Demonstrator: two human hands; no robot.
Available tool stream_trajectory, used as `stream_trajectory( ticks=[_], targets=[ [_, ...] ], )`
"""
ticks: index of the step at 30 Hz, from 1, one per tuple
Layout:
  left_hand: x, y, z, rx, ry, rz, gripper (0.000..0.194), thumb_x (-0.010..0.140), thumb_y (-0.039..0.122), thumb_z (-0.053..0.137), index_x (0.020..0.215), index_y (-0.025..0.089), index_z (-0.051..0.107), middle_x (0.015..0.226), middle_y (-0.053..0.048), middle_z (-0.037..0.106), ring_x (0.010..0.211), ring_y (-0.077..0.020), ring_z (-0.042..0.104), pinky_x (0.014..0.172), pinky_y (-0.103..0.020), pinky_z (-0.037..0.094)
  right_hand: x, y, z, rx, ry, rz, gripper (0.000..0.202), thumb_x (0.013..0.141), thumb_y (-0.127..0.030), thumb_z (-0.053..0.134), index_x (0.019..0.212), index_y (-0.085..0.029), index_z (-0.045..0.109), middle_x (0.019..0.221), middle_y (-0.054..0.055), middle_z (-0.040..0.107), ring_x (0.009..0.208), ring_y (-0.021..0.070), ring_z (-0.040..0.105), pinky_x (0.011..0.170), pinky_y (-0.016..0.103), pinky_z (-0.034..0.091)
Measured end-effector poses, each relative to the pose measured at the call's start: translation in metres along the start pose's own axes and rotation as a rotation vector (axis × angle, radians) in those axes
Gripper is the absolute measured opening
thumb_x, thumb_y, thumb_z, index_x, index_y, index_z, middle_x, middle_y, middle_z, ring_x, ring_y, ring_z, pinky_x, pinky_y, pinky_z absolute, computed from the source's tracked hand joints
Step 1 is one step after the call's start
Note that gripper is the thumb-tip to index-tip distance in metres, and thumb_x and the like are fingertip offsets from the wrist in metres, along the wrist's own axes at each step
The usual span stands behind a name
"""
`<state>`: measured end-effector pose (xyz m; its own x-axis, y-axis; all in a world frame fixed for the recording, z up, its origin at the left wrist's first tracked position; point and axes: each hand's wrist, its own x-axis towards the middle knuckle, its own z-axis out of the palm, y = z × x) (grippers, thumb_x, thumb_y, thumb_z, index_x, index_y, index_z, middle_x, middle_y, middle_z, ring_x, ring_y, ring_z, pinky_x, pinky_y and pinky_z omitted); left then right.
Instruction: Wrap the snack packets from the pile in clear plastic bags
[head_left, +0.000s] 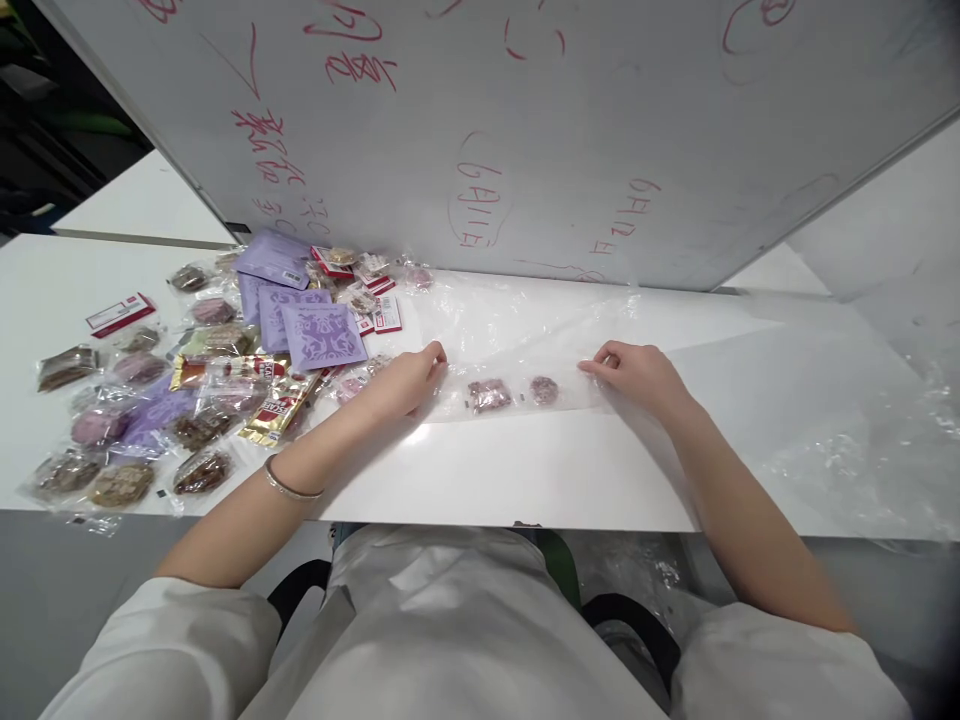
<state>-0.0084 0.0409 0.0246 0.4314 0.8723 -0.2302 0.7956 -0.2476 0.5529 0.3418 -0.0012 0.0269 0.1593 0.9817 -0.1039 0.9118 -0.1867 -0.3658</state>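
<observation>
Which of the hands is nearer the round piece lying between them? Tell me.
Right. The right hand is just right of the round piece; the left hand is farther off, left beyond the square piece.

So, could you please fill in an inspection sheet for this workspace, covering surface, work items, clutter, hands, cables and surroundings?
Surface: white table, shiny under the light.
Work items: a square snack and a round snack, side by side at the clear plastic; whether inside it, I cannot tell.
Clutter: wrapped snacks, purple packets, gold packets and red-and-white packs heaped on the left; crumpled plastic on the right.
Hands: left hand and right hand each pinch the clear plastic, one at either side of the two snacks.
Cables: nothing seen.
Surroundings: whiteboard with red writing at the table's far side.
</observation>
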Motion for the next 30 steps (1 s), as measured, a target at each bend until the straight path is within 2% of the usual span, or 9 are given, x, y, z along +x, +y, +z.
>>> stream_trajectory(
  ticks=[2, 5, 8, 10, 13, 16, 19, 25, 30],
  targets=[
    [-0.004, 0.003, 0.003, 0.235, 0.151, 0.070, 0.024, 0.097, 0.024, 0.039, 0.112, 0.016, 0.055, 0.080, -0.010, 0.067, 0.061, -0.0224, 0.062, 0.063, -0.034, 0.044, -0.006, 0.000, -0.003, -0.101, 0.224, -0.055, 0.025, 0.088, -0.042, 0.059, 0.097, -0.020, 0.067, 0.093, 0.011, 0.070, 0.081, 0.0272, 0.066, 0.070, 0.041, 0.051],
    [-0.011, 0.012, 0.004, 0.412, 0.356, 0.269, 0.033, 0.092, 0.015, 0.040, 0.121, 0.012, 0.054, 0.119, -0.022, 0.060, 0.092, -0.0285, 0.063, 0.075, -0.040, 0.048, -0.029, -0.008, -0.001, -0.136, 0.531, -0.319, 0.030, 0.091, -0.029, 0.053, 0.116, -0.017, 0.064, 0.112, 0.017, 0.067, 0.104, 0.0320, 0.064, 0.088, 0.050, 0.052],
    [-0.017, 0.020, 0.006, 0.386, 0.226, 0.644, 0.029, 0.091, 0.021, 0.046, 0.117, 0.015, 0.057, 0.116, -0.017, 0.060, 0.104, -0.0289, 0.059, 0.088, -0.042, 0.049, -0.050, -0.017, 0.008, -0.053, 0.277, -0.747, 0.038, 0.090, -0.020, 0.051, 0.127, -0.022, 0.060, 0.122, 0.011, 0.067, 0.119, 0.0272, 0.061, 0.099, 0.046, 0.052],
    [-0.018, 0.021, 0.009, 0.343, 0.067, 0.756, 0.036, 0.086, 0.023, 0.053, 0.121, 0.016, 0.056, 0.118, -0.016, 0.061, 0.110, -0.0289, 0.057, 0.094, -0.042, 0.048, -0.052, -0.017, 0.017, -0.076, 0.049, -0.843, 0.053, 0.087, -0.015, 0.049, 0.140, -0.021, 0.052, 0.141, 0.010, 0.059, 0.134, 0.0277, 0.051, 0.108, 0.048, 0.047],
    [-0.014, 0.015, 0.013, 0.318, 0.010, 0.610, 0.050, 0.083, 0.013, 0.049, 0.133, 0.013, 0.050, 0.131, -0.018, 0.057, 0.122, -0.0292, 0.055, 0.101, -0.042, 0.046, -0.037, -0.009, 0.025, -0.138, -0.036, -0.683, 0.058, 0.088, -0.014, 0.045, 0.146, -0.017, 0.047, 0.152, 0.011, 0.048, 0.143, 0.0302, 0.041, 0.113, 0.054, 0.041],
    [-0.007, 0.005, 0.009, 0.262, 0.032, 0.440, 0.044, 0.088, 0.009, 0.038, 0.128, 0.013, 0.057, 0.136, -0.016, 0.058, 0.128, -0.0266, 0.054, 0.108, -0.042, 0.042, -0.012, 0.001, 0.024, -0.068, 0.004, -0.542, 0.043, 0.095, -0.021, 0.039, 0.133, -0.022, 0.060, 0.140, 0.006, 0.060, 0.135, 0.0265, 0.051, 0.111, 0.050, 0.044],
    [0.000, -0.004, -0.004, 0.090, 0.024, 0.363, 0.035, 0.095, 0.021, 0.038, 0.116, 0.017, 0.066, 0.130, -0.011, 0.065, 0.136, -0.0267, 0.048, 0.111, -0.042, 0.038, 0.007, 0.006, 0.020, 0.046, 0.081, -0.441, 0.034, 0.099, -0.031, 0.038, 0.116, -0.025, 0.067, 0.118, 0.005, 0.072, 0.117, 0.0257, 0.065, 0.098, 0.043, 0.051],
    [0.014, -0.013, -0.012, -0.256, 0.127, 0.196, 0.039, 0.100, 0.042, 0.037, 0.082, 0.018, 0.062, 0.084, -0.005, 0.070, 0.085, -0.0204, 0.065, 0.081, -0.031, 0.047, 0.017, -0.002, 0.021, 0.105, 0.188, -0.224, 0.029, 0.098, -0.040, 0.040, 0.103, -0.023, 0.063, 0.068, 0.001, 0.066, 0.064, 0.0196, 0.063, 0.065, 0.030, 0.045],
    [0.017, -0.010, -0.008, -0.058, 0.232, 0.138, 0.034, 0.102, 0.039, 0.036, 0.085, 0.019, 0.057, 0.073, -0.003, 0.064, 0.070, -0.0191, 0.059, 0.065, -0.029, 0.039, 0.010, -0.017, 0.020, -0.155, 0.136, -0.147, 0.025, 0.096, -0.039, 0.041, 0.093, -0.023, 0.060, 0.062, 0.002, 0.061, 0.053, 0.0192, 0.052, 0.057, 0.031, 0.035]
  ],
)
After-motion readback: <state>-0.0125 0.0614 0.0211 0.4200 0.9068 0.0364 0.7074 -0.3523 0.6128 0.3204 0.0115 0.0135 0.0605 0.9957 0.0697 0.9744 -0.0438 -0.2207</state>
